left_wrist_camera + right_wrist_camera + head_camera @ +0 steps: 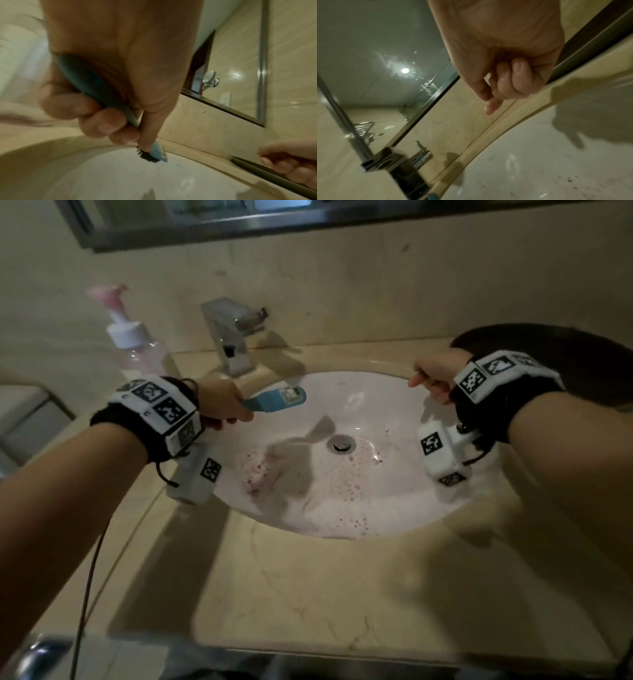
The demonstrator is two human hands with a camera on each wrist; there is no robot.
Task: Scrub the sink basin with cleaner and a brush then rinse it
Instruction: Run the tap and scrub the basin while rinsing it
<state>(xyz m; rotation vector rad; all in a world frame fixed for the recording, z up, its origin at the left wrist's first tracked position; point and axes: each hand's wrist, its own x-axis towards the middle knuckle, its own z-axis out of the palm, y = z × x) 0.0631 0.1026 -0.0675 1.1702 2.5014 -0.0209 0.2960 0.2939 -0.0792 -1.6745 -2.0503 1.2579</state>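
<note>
— From the head view?
— My left hand [222, 402] grips the blue brush [277, 400] over the back of the sink basin [394, 508]; pink specks dot the basin near the drain [340, 442]

— And the wrist views?
— Left: my fingers [89, 108] wrap the handle, bristles [147, 155] down. Right: my right hand [505, 60] is loosely curled, holding nothing

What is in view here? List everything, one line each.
sink basin: one, white with pinkish-red specks, set in the counter
drain: one, metal, basin centre
brush: one, blue with dark bristles, over the basin's left part
faucet: one, chrome, behind the basin
pump bottle: one, clear with pink liquid, left of the faucet
counter: one, beige stone
mirror: one, metal-framed, on the wall
left hand: grips the brush handle
right hand: loosely curled, holds nothing, over the basin's right rim
</note>
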